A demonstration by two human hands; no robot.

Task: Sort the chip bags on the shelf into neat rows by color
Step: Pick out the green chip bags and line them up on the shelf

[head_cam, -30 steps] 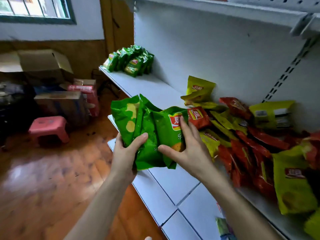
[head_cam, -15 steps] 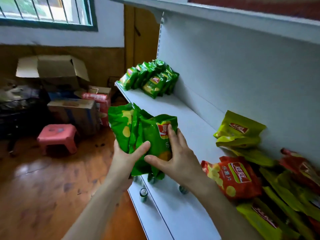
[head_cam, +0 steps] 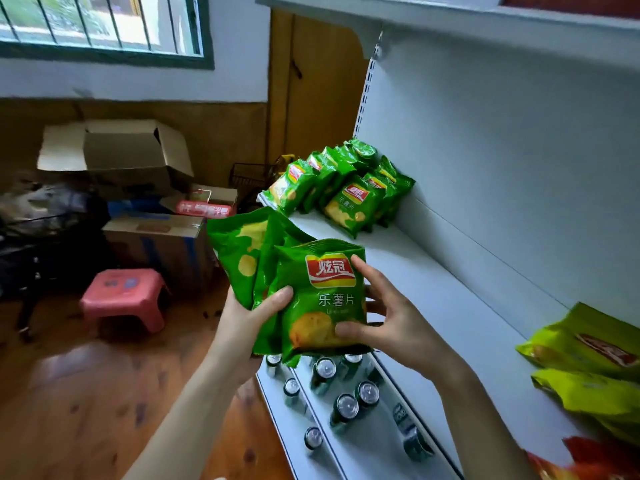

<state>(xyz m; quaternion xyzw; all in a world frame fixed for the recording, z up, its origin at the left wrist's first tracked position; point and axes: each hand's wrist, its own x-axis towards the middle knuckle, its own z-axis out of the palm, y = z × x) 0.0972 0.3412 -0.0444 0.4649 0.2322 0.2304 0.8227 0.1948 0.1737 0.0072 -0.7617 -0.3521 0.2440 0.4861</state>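
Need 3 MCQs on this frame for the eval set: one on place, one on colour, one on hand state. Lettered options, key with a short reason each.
1. Where on the shelf does the sorted group of green bags sit?
A. At its near end
B. At its far end
C. In its middle

2. What colour are the held bags?
A. Red
B. Blue
C. Green

3. What are the hands doing?
A. The left hand and the right hand both grip the held bags
B. Only the left hand holds them
C. Both are empty

Key:
1 B: the group stands at the end farthest from the camera.
2 C: every bag in the bundle is green.
3 A: a thumb from each hand lies over the front bag, with fingers behind the bundle.
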